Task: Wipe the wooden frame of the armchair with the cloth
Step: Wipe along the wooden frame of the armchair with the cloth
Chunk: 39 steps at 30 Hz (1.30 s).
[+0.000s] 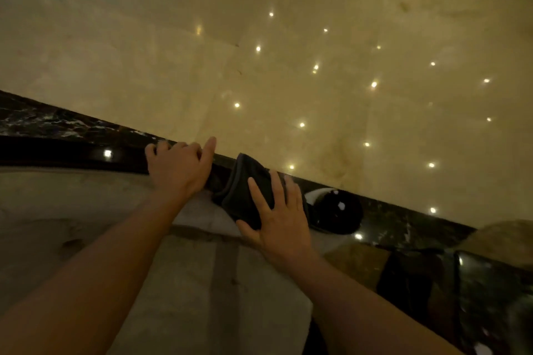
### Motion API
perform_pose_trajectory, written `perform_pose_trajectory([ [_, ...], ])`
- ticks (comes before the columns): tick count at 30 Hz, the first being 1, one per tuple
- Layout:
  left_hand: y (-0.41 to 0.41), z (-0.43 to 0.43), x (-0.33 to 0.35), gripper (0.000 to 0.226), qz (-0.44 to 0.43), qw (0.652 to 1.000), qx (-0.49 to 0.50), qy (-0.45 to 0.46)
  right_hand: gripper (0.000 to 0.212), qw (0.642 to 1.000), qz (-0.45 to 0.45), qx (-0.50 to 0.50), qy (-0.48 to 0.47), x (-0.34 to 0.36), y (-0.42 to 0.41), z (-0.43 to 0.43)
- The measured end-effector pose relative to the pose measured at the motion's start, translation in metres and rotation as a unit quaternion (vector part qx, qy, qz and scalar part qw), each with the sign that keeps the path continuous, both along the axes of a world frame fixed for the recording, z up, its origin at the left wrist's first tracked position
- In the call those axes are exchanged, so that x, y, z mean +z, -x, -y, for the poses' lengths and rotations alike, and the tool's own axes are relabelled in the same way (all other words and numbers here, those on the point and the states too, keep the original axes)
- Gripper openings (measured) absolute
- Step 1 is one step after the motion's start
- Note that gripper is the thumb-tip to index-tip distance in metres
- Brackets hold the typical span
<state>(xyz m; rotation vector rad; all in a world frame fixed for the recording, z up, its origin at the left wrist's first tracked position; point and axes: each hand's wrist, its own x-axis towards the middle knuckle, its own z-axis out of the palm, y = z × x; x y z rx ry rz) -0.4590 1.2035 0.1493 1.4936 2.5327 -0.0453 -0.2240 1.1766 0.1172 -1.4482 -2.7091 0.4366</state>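
Note:
A dark, glossy wooden frame rail (pixel 86 153) of the armchair runs from the left edge toward the lower right and ends in a rounded black knob (pixel 337 210). My left hand (pixel 178 166) curls over the top of the rail, gripping it. Just to its right, a folded dark cloth (pixel 245 190) is draped over the rail. My right hand (pixel 277 216) lies flat on the cloth with fingers spread, pressing it against the wood. The rail under the cloth is hidden.
Pale upholstery (pixel 72 210) of the chair fills the lower left, with a light cushion (pixel 202 297) under my arms. Beyond the rail lies a polished beige marble floor (pixel 317 66) with a dark marble border (pixel 43 121). A dark patterned cushion (pixel 432 277) sits at lower right.

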Motion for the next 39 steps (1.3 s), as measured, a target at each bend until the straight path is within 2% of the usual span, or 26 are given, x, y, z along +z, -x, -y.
perform_pose_trajectory([
  [3, -0.006, -0.006, -0.004, 0.099, -0.007, 1.0, 0.021, -0.002, 0.084, 0.998, 0.029, -0.049, 0.034, -0.012, -0.058, 0.009],
  [7, -0.019, -0.009, -0.006, 0.095, -0.043, 0.998, -0.005, 0.04, 0.089, 0.996, 0.073, -0.031, 0.035, -0.026, -0.103, 0.009],
  [12, -0.075, -0.014, -0.001, 0.081, -0.012, 0.991, -0.13, 0.014, 0.089, 0.992, 0.077, -0.086, 0.043, -0.024, -0.105, 0.025],
  [14, -0.096, -0.017, -0.001, 0.079, -0.004, 0.988, -0.153, 0.024, 0.088, 0.989, 0.062, -0.126, 0.055, -0.018, -0.106, 0.037],
  [18, -0.105, -0.021, -0.004, 0.077, -0.011, 0.991, -0.127, 0.034, 0.08, 0.981, -0.011, -0.169, 0.09, -0.006, -0.096, 0.052],
  [22, -0.105, -0.02, -0.005, 0.069, 0.007, 0.992, -0.126, 0.022, 0.071, 0.972, -0.11, -0.153, 0.138, 0.001, -0.054, 0.041],
  [24, -0.106, -0.018, -0.005, 0.065, 0.009, 0.993, -0.115, -0.008, 0.066, 0.976, -0.123, -0.136, 0.121, 0.001, -0.032, 0.027],
  [28, -0.106, -0.019, -0.007, 0.06, -0.005, 0.994, -0.094, -0.052, 0.064, 0.997, -0.052, -0.048, 0.023, -0.008, -0.028, -0.015],
  [31, -0.107, -0.02, -0.006, 0.062, -0.009, 0.994, -0.095, -0.047, 0.072, 0.999, 0.039, 0.022, 0.007, -0.017, -0.066, -0.046],
  [33, -0.109, -0.019, -0.006, 0.065, -0.011, 0.994, -0.095, -0.049, 0.079, 0.995, 0.097, 0.021, 0.007, -0.022, -0.104, -0.047],
  [35, -0.111, -0.021, -0.001, 0.068, -0.008, 0.994, -0.103, -0.047, 0.083, 0.993, 0.119, 0.013, 0.004, -0.022, -0.13, -0.038],
  [39, -0.11, -0.022, 0.002, 0.071, -0.006, 0.993, -0.112, -0.037, 0.08, 0.993, 0.101, -0.054, 0.033, -0.025, -0.138, -0.011],
])
